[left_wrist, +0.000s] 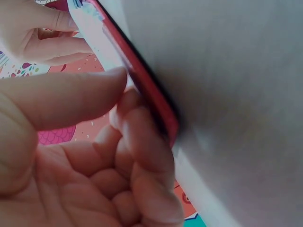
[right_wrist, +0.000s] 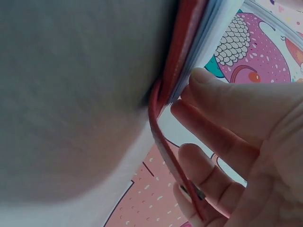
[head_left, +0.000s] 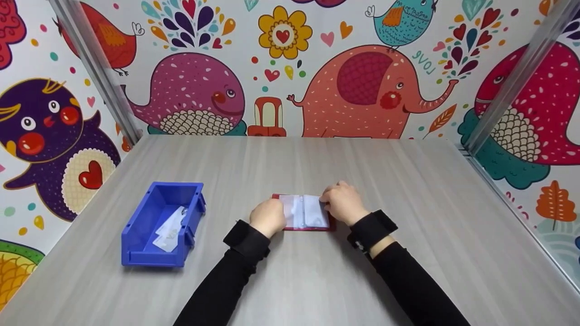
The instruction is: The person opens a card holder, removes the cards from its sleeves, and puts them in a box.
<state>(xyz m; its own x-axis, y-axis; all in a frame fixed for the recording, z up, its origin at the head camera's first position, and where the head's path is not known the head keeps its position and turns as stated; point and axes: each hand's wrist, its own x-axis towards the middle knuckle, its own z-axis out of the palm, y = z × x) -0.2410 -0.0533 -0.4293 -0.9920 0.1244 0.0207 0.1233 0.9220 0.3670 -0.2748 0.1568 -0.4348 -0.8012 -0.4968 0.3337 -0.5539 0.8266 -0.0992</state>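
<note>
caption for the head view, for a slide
Left hand and right hand at an open red card holder, a blue bin of white cards to the left.

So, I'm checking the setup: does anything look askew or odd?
Mildly: the white cards in the blue bin lie askew rather than squared up, and the strap of the red holder sticks out unfastened. Nothing looks spilled.

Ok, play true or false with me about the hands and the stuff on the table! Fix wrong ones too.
1. The person's left hand and right hand both touch the red-covered booklet with whitish pages. True.
2. The booklet is closed. False: it lies open.
3. Flat white pieces lie in the blue plastic open-topped bin. True.
4. The bin is nearer the right hand. False: the left is nearer.
5. A thin red strap sticks out beside the right hand. True.
</note>
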